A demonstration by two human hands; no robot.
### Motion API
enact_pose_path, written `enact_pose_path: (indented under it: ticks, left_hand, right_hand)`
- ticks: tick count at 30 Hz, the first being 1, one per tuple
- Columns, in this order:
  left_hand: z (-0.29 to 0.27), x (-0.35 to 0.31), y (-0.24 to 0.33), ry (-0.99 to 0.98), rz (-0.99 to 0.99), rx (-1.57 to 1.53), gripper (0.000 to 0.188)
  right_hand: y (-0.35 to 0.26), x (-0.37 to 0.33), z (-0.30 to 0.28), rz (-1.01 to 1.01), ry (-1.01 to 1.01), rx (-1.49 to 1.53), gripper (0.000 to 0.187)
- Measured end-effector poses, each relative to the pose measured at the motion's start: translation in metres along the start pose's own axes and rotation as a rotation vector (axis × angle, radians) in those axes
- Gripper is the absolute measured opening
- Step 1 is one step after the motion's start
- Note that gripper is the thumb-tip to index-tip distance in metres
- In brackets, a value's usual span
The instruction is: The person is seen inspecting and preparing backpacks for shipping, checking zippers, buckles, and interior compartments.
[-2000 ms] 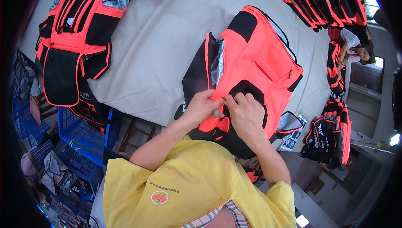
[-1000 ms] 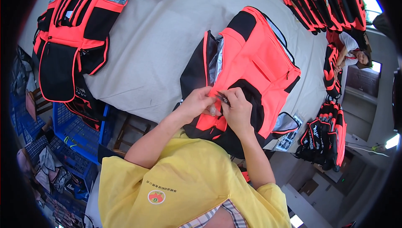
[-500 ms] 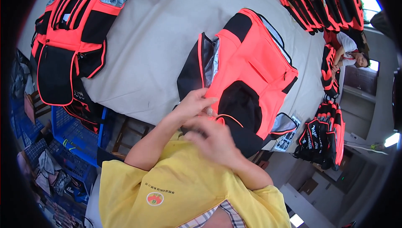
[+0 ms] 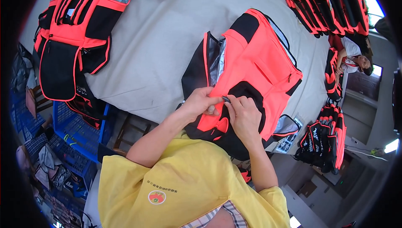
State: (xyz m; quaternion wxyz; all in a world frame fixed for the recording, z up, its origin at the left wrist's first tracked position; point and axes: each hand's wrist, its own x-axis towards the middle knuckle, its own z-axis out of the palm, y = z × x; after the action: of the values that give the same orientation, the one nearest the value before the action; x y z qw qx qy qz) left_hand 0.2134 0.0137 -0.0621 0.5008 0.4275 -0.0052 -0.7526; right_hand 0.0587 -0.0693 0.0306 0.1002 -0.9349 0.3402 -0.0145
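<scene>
A coral and black bag (image 4: 268,56) with silver lining lies on the pale cloth-covered table, its near end at my body. Its left side panel (image 4: 197,64) stands unzipped, showing the lining. My left hand (image 4: 200,103) is closed in a pinch on the bag's near edge. Close beside it, my right hand (image 4: 246,117) pinches a small dark piece (image 4: 226,99) that meets my left fingertips. Too small to name, the piece may be a zip pull or cord end. Under my hands a loop of coral trim (image 4: 222,124) shows against the black fabric.
Another coral and black bag (image 4: 58,71) hangs over the table's left edge, above blue plastic crates (image 4: 77,121). Stacked bags (image 4: 324,4) lie at the far right, with more (image 4: 322,138) nearer. A person (image 4: 351,56) leans at the right edge of the table (image 4: 150,39).
My right hand, blurred before near my chest, has moved up and right and now pinches the small dark piece. My left hand keeps its hold. The thin coral cord no longer shows stretched out.
</scene>
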Motion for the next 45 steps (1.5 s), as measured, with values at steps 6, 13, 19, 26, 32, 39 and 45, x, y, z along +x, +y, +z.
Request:
enact_pose_path:
  ticks: [6, 13, 19, 26, 32, 39, 45]
  left_hand:
    - [0.000, 0.000, -0.003, 0.003, 0.016, -0.008, 0.015]
    - [0.000, 0.001, -0.006, 0.015, 0.021, 0.010, 0.015]
    - [0.001, 0.001, -0.008, 0.031, 0.033, 0.025, 0.020]
    - [0.000, 0.002, -0.010, 0.032, 0.048, 0.025, 0.020]
    - [-0.001, 0.004, -0.013, 0.018, 0.059, 0.013, 0.020]
    - [0.000, 0.003, -0.011, 0.021, 0.079, 0.019, 0.012]
    - [-0.001, 0.003, -0.013, 0.023, 0.079, 0.024, 0.018]
  right_hand:
    - [0.000, 0.002, 0.002, -0.043, -0.002, -0.038, 0.021]
    - [-0.002, 0.004, -0.001, -0.043, -0.021, -0.085, 0.021]
    - [-0.003, 0.006, -0.003, -0.057, -0.032, -0.108, 0.022]
    - [-0.001, 0.008, -0.004, -0.080, -0.034, -0.119, 0.023]
    - [-0.002, 0.009, -0.004, -0.082, -0.034, -0.129, 0.023]
    - [-0.001, 0.008, -0.004, -0.082, -0.047, -0.122, 0.023]
    - [-0.002, 0.009, -0.004, -0.084, -0.054, -0.118, 0.023]
